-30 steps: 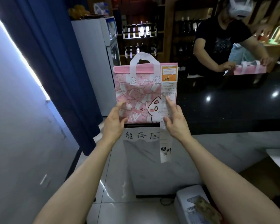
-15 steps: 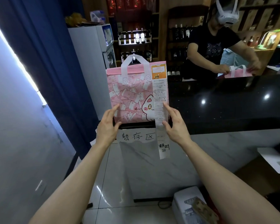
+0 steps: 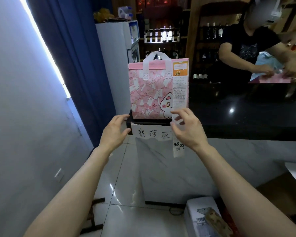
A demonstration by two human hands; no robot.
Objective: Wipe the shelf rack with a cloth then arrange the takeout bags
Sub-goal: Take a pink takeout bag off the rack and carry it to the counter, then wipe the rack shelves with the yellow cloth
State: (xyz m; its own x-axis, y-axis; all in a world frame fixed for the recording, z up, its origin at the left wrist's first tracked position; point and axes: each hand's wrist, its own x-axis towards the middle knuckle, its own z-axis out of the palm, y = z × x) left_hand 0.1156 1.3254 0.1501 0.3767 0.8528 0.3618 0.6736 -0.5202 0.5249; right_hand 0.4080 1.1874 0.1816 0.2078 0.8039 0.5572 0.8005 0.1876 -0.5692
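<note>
Both hands are up in front of the bag, and both hold nothing. Left hand (image 3: pixel 115 130) has loose, spread fingers, just beside the bag's bottom left corner and not touching it. Right hand (image 3: pixel 186 129) also has loose, spread fingers, a bit bent, in front of the hanging receipt. I cannot tell if a fingertip brushes the paper.

The pink takeout bag (image 3: pixel 149 93) stands up straight at the left end of the black counter (image 3: pixel 246 117). It has white handles and a cartoon cat on the front. A long white receipt (image 3: pixel 180 86) is stuck down the bag's right side, with an orange part at the top. It hangs down past the counter edge, behind the right hand.

Just under the bag, a paper sign (image 3: pixel 152 134) with hand-written marks hangs on the counter's front.

Behind the counter stands another person in a black shirt (image 3: pixel 246 48), both hands on a second pink bag (image 3: pixel 273 79) lying on the counter top. To the left of the first bag are a white fridge (image 3: pixel 114 65) and a blue curtain (image 3: pixel 75 57). Far back, bottles (image 3: pixel 164 34) sit on a lit shelf. Down on the floor, bottom right, is a white box (image 3: pixel 200 218).
</note>
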